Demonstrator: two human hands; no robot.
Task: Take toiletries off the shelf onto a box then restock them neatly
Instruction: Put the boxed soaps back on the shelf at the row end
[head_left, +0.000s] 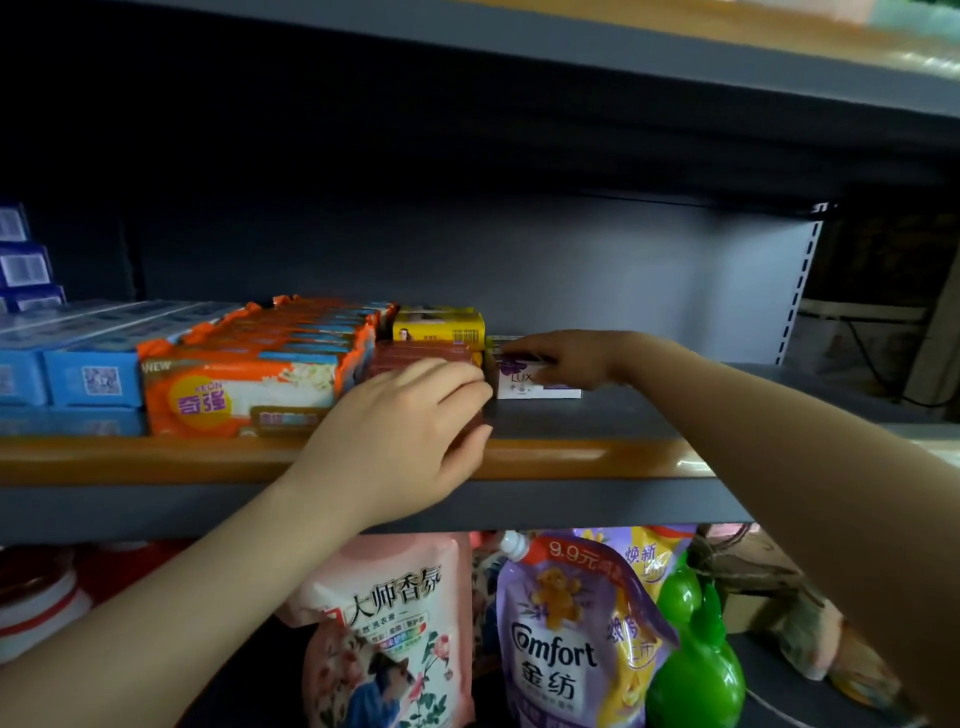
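My right hand (563, 358) pinches the Lux box (537, 384), sitting mid-shelf (571, 460), back from the front edge. My left hand (410, 421) is curled round the brown soap stack (421, 356) just left of it, at the front edge. Yellow box (439, 325) behind; orange packs (249, 384) further left.

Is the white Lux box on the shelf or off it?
On it. The Lux box sits flat on the shelf, with the right hand gripping its top.

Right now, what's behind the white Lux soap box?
Behind the Lux box, a yellow-green box peeks out. The right hand holding the Lux box covers the rest, so nothing more shows.
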